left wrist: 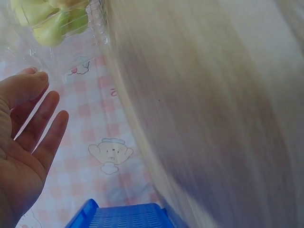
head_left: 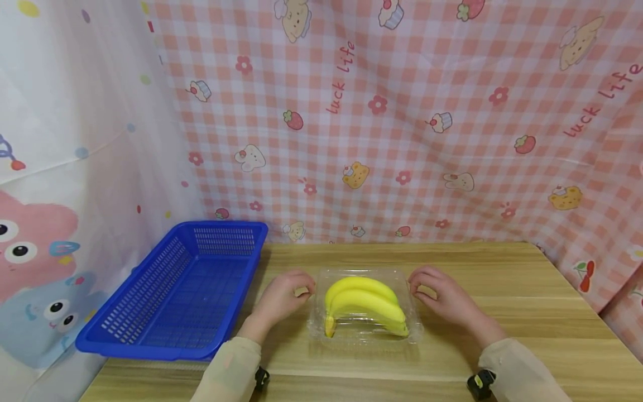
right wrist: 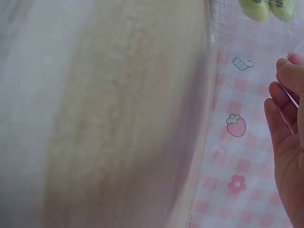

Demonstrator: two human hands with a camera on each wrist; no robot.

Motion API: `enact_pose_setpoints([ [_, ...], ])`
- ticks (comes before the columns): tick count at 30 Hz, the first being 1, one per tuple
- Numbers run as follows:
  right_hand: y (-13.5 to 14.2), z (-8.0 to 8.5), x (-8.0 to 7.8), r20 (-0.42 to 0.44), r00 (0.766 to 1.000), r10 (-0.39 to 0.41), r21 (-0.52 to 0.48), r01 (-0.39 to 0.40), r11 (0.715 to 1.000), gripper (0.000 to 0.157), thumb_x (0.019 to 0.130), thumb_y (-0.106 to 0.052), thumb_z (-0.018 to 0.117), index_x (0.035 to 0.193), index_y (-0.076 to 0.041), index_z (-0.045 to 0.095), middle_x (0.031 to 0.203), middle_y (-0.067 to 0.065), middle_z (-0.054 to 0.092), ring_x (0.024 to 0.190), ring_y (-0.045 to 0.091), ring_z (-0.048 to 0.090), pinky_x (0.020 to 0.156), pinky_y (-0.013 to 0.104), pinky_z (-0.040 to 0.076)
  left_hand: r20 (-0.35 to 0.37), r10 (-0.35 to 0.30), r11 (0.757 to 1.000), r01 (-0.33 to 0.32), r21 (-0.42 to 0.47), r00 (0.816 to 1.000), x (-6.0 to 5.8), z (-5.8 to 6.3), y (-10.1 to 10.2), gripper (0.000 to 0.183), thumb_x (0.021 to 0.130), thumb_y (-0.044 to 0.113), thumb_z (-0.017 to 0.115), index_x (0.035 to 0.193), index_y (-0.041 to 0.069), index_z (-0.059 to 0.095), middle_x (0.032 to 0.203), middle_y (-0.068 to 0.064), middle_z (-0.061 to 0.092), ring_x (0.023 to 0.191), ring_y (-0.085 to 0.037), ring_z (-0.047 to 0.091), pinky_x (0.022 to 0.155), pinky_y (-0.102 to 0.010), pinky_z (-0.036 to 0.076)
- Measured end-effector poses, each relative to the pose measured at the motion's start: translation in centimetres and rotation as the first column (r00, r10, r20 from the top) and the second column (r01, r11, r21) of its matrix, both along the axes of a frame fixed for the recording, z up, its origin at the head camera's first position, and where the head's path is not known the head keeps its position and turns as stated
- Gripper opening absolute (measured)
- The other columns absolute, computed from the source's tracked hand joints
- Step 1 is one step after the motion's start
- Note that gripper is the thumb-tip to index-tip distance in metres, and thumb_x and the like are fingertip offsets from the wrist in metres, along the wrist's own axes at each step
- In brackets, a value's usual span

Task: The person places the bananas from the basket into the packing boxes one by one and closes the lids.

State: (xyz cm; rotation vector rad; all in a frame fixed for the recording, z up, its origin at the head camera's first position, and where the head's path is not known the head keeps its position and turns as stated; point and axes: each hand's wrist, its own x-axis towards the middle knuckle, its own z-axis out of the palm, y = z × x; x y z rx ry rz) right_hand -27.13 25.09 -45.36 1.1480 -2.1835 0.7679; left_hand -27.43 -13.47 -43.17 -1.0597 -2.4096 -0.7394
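A clear plastic clamshell container lies on the wooden table in the head view, with a bunch of yellow bananas inside it. My left hand is at the container's left edge and pinches the thin plastic between thumb and forefinger. On the opposite edge, the right hand holds the plastic the same way. In the left wrist view the other fingers of that hand are spread apart from the plastic. Only part of the container and the banana ends shows in the right wrist view.
A blue plastic basket with slotted sides stands on the left of the wooden table, close to the left forearm. Behind the table hangs a pink checked curtain; a white printed curtain hangs at the left.
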Motion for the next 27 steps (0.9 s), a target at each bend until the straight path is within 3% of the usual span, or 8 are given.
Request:
enact_pose_setpoints([
  [5, 0.2, 0.1, 0.2, -0.008, 1.0, -0.012, 0.02, 0.012, 1.0, 0.043, 0.067, 0.017, 0.08, 0.087, -0.017, 0.062, 0.1, 0.0, 0.064, 0.095, 0.02, 0.06, 0.09, 0.017, 0.043, -0.034, 0.004, 1.0, -0.005, -0.03, 0.999, 0.2, 0.0, -0.1, 0.021, 0.073, -0.006, 0.079, 0.079, 0.012, 0.071, 0.089, 0.0, 0.07, 0.087, -0.018, 0.066, 0.08, -0.032, 0.055],
  [13, 0.4, 0.5, 0.9, 0.01, 0.998, -0.067, 0.056, 0.067, 0.996, 0.035, 0.072, 0.01, 0.079, 0.089, -0.017, 0.065, 0.1, -0.004, 0.064, 0.095, 0.018, 0.06, 0.086, 0.027, 0.048, -0.018, 0.083, 0.989, -0.084, -0.118, 0.996, 1.1, 0.5, -0.1, 0.01, 0.08, 0.007, 0.08, 0.085, 0.013, 0.073, 0.091, 0.001, 0.07, 0.089, -0.018, 0.065, 0.081, -0.035, 0.054],
  [19, 0.3, 0.9, 1.7, 0.043, 0.993, -0.107, 0.057, 0.105, 0.993, 0.033, 0.075, 0.009, 0.078, 0.091, -0.017, 0.067, 0.1, -0.006, 0.064, 0.095, 0.016, 0.06, 0.084, 0.035, 0.051, 0.011, 0.098, 0.99, -0.097, -0.098, 0.995, 1.8, 0.9, 0.0, 0.007, 0.082, 0.011, 0.079, 0.087, 0.012, 0.074, 0.09, 0.0, 0.07, 0.088, -0.018, 0.065, 0.081, -0.036, 0.054],
  [27, 0.1, 1.3, 2.6, 0.097, 0.985, -0.14, 0.048, 0.136, 0.99, 0.029, 0.079, 0.005, 0.077, 0.091, -0.018, 0.066, 0.1, -0.007, 0.063, 0.095, 0.013, 0.06, 0.081, 0.036, 0.052, 0.064, 0.132, 0.99, -0.128, -0.055, 0.989, 2.6, 1.1, -0.1, 0.005, 0.084, 0.01, 0.077, 0.085, 0.013, 0.073, 0.089, 0.003, 0.068, 0.085, -0.016, 0.065, 0.078, -0.035, 0.055],
])
